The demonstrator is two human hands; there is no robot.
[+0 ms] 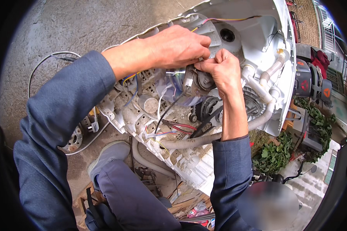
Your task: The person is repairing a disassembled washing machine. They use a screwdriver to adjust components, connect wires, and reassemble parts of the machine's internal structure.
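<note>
My left hand (pixel 183 48) reaches in from the left with curled fingers close against my right hand (pixel 223 69); what its fingertips hold is hidden. My right hand's thumb and bent fingers pinch at the top of a dark, round metal component (pixel 203 81) with a small pale connector (pixel 188 82). This component sits by a cloudy plastic piece (pixel 166 86) inside a white, grimy appliance housing (pixel 194 171). Loose wires (pixel 175 125), a corrugated grey hose (pixel 181 143) and white pipe fittings (pixel 258 86) are around it, with a yellow-pink wire (pixel 223 19) along the upper part.
A cable (pixel 46 57) and a round metal part (pixel 71 142) lie on the concrete floor (pixel 58 30) at left. My leg and shoe (pixel 108 154) are below the housing, near another hose (pixel 150 165). Leafy plants (pixel 272 156) and dark vehicle-like objects (pixel 308 81) stand at right.
</note>
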